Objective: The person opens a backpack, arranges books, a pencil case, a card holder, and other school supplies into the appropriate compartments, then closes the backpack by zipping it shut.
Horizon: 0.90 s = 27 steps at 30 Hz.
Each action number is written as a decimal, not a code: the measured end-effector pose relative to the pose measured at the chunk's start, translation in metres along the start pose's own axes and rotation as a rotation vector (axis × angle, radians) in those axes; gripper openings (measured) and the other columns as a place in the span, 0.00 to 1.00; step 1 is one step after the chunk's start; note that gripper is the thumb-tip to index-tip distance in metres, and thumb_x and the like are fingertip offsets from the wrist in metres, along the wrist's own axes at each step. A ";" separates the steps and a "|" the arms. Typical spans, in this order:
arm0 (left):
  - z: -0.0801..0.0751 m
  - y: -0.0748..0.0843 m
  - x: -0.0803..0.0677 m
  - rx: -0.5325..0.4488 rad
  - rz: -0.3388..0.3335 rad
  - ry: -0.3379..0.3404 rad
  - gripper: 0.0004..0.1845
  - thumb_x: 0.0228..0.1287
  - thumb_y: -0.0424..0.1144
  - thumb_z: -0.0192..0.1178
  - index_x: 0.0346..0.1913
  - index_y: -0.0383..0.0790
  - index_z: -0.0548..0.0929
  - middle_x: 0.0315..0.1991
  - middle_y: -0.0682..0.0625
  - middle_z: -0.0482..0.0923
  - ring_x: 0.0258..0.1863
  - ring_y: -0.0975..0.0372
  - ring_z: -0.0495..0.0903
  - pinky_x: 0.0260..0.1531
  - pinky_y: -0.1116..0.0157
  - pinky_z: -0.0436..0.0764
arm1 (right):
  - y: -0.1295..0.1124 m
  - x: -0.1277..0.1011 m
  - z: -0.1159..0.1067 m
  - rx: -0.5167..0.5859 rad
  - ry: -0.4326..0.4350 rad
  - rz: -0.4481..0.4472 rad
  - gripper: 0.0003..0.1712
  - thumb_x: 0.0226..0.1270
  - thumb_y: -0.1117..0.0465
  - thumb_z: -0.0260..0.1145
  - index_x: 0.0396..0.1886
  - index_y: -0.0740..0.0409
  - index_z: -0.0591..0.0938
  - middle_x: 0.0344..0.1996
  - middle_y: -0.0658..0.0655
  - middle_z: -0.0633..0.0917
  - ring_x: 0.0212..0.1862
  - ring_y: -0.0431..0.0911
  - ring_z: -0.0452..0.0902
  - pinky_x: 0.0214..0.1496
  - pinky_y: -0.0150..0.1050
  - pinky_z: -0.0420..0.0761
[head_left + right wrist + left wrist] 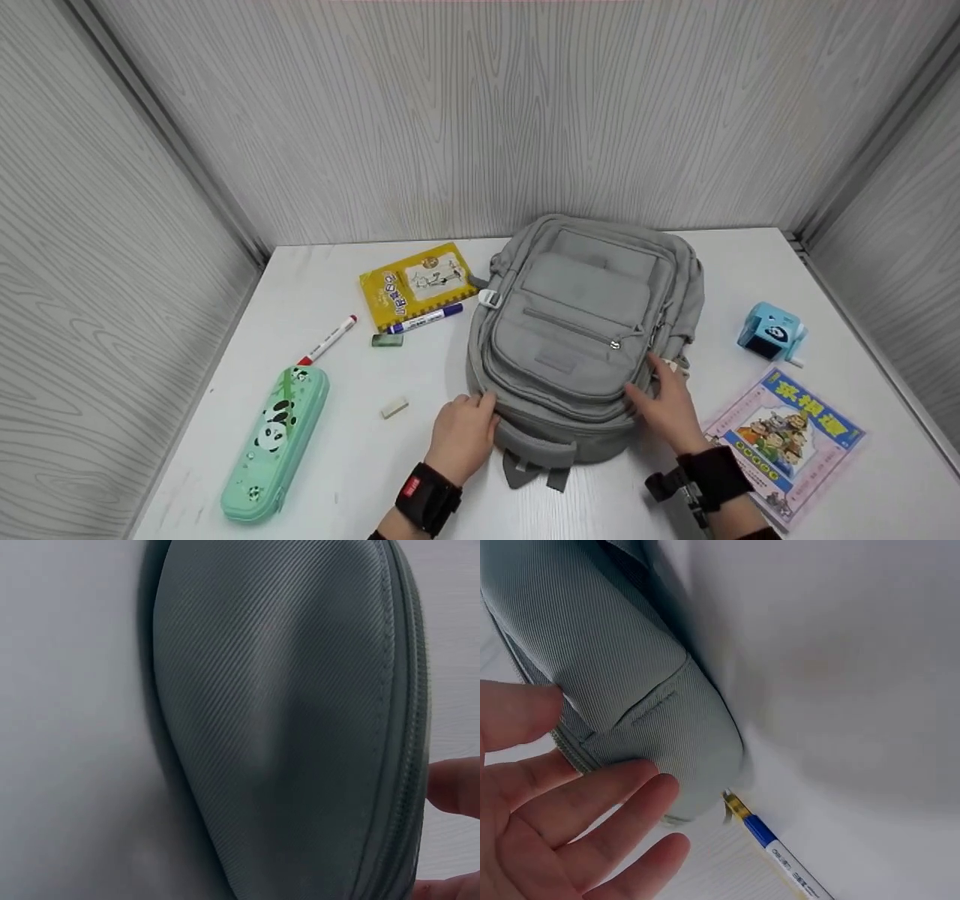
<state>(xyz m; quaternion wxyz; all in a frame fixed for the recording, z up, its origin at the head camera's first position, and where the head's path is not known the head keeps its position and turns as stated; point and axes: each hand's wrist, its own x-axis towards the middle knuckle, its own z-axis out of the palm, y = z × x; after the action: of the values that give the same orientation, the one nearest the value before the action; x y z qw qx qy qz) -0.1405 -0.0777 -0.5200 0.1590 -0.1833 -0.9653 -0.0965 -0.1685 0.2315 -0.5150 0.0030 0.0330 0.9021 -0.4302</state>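
A: Backpack first: where does the grey ribbed-fabric backpack (581, 337) sit?

B: Flat in the middle of the white surface (352, 457), front pockets up, its top handle toward the person.

A: Start at the left, then.

B: Far left lies a mint-green hard pencil case (275, 446) printed with a panda. Above it is a red-capped white marker (328, 340). Next come a small white eraser (394, 407), a small green eraser (387, 340), and a yellow booklet (417, 286) with Chinese writing too small to read. A blue-capped white marker (424, 318) lies across its lower edge.

A: The hands?

B: The left hand (463, 436) rests relaxed, fingers loose, against the backpack's lower left corner. The right hand (670, 409) touches the lower right side with straight fingers, gripping nothing.

A: Right of that?

B: A colourful picture book (787, 435) with yellow Chinese title characters on blue, and above it a light-blue panda-faced pencil sharpener (771, 332).
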 end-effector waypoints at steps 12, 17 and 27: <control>-0.001 0.031 -0.020 0.050 0.065 0.097 0.14 0.54 0.43 0.71 0.40 0.39 0.83 0.27 0.50 0.84 0.27 0.59 0.79 0.24 0.65 0.74 | 0.008 0.030 -0.008 -0.005 -0.034 -0.055 0.42 0.68 0.58 0.61 0.75 0.72 0.56 0.72 0.78 0.60 0.75 0.71 0.52 0.76 0.63 0.54; 0.000 0.039 -0.023 0.066 0.084 0.143 0.15 0.52 0.43 0.73 0.39 0.39 0.84 0.25 0.51 0.84 0.25 0.60 0.78 0.23 0.66 0.74 | 0.010 0.038 -0.011 -0.011 -0.053 -0.074 0.43 0.69 0.57 0.61 0.76 0.71 0.55 0.74 0.77 0.58 0.75 0.70 0.51 0.77 0.62 0.52; 0.004 0.046 -0.026 0.083 0.117 0.193 0.14 0.46 0.44 0.75 0.30 0.44 0.80 0.21 0.54 0.81 0.22 0.61 0.75 0.20 0.67 0.70 | 0.016 0.046 -0.015 0.039 -0.059 -0.095 0.43 0.72 0.56 0.57 0.76 0.72 0.52 0.74 0.76 0.57 0.76 0.69 0.48 0.77 0.62 0.50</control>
<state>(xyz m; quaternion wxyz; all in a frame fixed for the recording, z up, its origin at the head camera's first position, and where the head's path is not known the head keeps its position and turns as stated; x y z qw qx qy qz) -0.1016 -0.0432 -0.5271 0.2641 -0.2223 -0.9363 -0.0642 -0.2131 0.2555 -0.5193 0.0088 -0.0225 0.8936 -0.4483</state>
